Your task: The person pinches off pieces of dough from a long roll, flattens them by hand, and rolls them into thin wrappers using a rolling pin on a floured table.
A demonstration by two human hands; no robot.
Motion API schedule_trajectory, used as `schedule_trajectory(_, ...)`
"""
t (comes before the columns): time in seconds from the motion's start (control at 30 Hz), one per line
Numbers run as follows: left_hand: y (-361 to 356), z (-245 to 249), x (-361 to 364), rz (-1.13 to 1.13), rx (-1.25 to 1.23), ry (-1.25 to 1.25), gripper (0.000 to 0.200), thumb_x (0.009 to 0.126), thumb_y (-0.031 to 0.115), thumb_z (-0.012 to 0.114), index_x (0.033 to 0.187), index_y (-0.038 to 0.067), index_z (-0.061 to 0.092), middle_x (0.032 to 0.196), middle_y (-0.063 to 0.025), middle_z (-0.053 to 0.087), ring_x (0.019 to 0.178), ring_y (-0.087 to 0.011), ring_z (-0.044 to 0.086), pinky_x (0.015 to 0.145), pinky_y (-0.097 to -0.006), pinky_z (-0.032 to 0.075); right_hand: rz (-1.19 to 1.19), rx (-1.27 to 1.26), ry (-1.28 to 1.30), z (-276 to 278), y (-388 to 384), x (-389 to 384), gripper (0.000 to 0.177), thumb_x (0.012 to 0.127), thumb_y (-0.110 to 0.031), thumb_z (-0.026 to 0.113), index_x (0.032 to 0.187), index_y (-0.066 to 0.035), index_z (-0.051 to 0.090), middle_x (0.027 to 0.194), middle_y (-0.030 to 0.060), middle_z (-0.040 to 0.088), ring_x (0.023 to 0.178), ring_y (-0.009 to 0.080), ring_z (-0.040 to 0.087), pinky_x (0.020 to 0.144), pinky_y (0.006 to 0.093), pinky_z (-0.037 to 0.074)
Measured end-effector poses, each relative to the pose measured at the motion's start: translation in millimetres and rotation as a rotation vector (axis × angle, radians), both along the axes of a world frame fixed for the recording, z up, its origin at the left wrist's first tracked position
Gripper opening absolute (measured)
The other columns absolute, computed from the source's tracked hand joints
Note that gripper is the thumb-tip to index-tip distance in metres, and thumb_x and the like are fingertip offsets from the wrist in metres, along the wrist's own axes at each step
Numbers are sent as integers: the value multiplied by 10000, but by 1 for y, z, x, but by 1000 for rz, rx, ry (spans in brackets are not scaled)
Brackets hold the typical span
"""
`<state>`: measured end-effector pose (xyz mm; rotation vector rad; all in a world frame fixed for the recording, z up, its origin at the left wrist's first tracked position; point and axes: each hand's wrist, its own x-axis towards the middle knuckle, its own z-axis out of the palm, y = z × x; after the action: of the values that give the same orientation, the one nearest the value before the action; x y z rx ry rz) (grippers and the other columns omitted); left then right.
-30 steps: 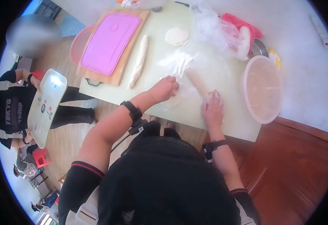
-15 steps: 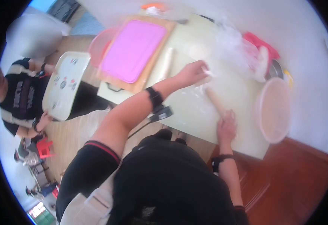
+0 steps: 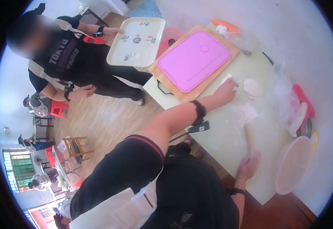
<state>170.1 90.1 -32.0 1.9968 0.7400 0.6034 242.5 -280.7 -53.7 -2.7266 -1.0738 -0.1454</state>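
My right hand (image 3: pixel 248 166) is wrapped round the near end of a pale wooden rolling pin (image 3: pixel 250 139), which lies on the light work table (image 3: pixel 227 133). At the pin's far end is a white, floury patch (image 3: pixel 246 113). My left hand (image 3: pixel 225 92) reaches across beside the cutting boards, fingers apart, over a white piece of dough (image 3: pixel 226 78) that it partly hides. To the right of this hand lies a flat round of dough (image 3: pixel 253 88).
A pink cutting board (image 3: pixel 195 61) rests on a wooden board (image 3: pixel 233 51). Plastic bags (image 3: pixel 284 93), a red cloth (image 3: pixel 303 97), a metal bowl (image 3: pixel 305 128) and a pale basin (image 3: pixel 294 164) line the wall side. A person (image 3: pixel 71 57) stands opposite, holding a tray (image 3: pixel 136 42).
The view has swung left. My left hand has moved from the pin's far end toward the cutting boards, and its fingers have spread. My right hand stays on the rolling pin. The other person's lower hand has left the tray.
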Motion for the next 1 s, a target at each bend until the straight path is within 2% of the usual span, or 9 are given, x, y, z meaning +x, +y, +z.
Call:
schedule_trajectory(0.2,-13,25,-90,-66,238,-48,242,834,43,589,1076,55,587,1183,-182,527,1103,-376,534,933,-423,454,44,26,-48,-12,-7,-9,459,890,-186,543,1323,-49,479,1414,142,467,1309,343,447,1040,478,381)
schedule_trajectory(0.27,-22,13,-109,0,361,84,275,835,65,611,1108,57,583,1204,-190,523,1111,-389,523,945,-441,443,38,8,-53,-13,-5,-15,454,894,-189,540,1321,-48,480,1412,142,467,1304,345,451,1036,478,383)
schedule_trajectory(0.43,-27,22,-142,-40,259,174,429,840,128,648,1238,51,509,1224,-200,508,1134,-391,505,955,-449,436,47,-7,-66,29,10,-40,444,898,-192,536,1313,-43,483,1407,143,473,1292,349,458,1029,479,385)
schedule_trajectory(0.5,-26,32,-143,-27,231,201,510,838,152,664,1295,45,465,1239,-202,496,1150,-385,495,957,-447,435,69,11,-87,29,12,-45,444,899,-194,535,1311,-39,480,1401,148,480,1290,349,459,1025,478,387)
schedule_trajectory(0.6,-35,32,-98,59,235,240,659,822,180,692,1382,44,372,1250,-199,472,1150,-381,480,958,-440,436,86,28,-115,9,1,-18,445,893,-192,538,1306,-37,481,1392,155,489,1285,352,463,1021,476,391)
schedule_trajectory(0.67,-31,39,-86,105,223,406,738,804,174,709,1415,28,322,1238,-201,459,1134,-380,474,959,-436,435,75,17,-104,10,2,-20,446,889,-190,540,1303,-34,483,1387,158,492,1279,354,467,1018,474,394)
schedule_trajectory(0.9,-12,-6,-70,180,207,437,710,769,113,699,1388,6,368,1213,-219,475,1128,-374,481,961,-425,437,97,47,-103,12,2,-22,452,878,-184,548,1298,-30,484,1371,166,502,1260,360,477,1014,478,396)
schedule_trajectory(0.97,-7,-12,-77,235,177,177,644,786,95,676,1367,20,406,1177,-211,525,1065,-341,543,913,-416,472,93,46,-102,14,2,-23,453,881,-183,547,1303,-31,481,1374,167,500,1259,359,477,1018,476,394)
schedule_trajectory(1.0,-5,-8,-80,236,178,177,644,786,95,676,1367,20,406,1177,-211,525,1065,-341,543,913,-416,472,91,44,-100,15,2,-23,454,884,-183,545,1307,-33,479,1377,168,498,1259,358,477,1022,475,392)
